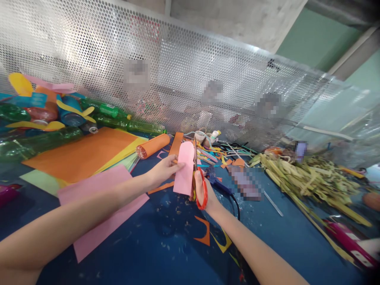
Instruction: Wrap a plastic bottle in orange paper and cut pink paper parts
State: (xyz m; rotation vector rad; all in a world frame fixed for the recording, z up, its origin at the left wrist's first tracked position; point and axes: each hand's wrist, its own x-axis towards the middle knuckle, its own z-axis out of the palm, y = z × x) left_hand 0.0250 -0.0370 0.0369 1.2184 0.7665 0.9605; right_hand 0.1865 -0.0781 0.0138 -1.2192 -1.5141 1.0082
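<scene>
My left hand (166, 170) pinches the left edge of a pink paper strip (184, 170) between thumb and fingers. The strip's top end is rounded and its bottom end is straight. My right hand (206, 194) grips red-handled scissors (202, 190), with fingers through the loops. The blades point up along the strip's right edge; whether they touch the paper is hard to tell. Under my left forearm lies a larger pink sheet (109, 209). Below my hands, an orange paper offcut (204, 233) and a yellow offcut (223, 240) rest on the blue tabletop (148, 249).
Orange sheets (86, 152) lie at left, with green plastic bottles (38, 142) behind them. Beside the scissors is a blue glue gun (218, 182) with a black cord. Dried husks (314, 178) spread over the right side. A perforated metal panel (184, 71) stands along the back.
</scene>
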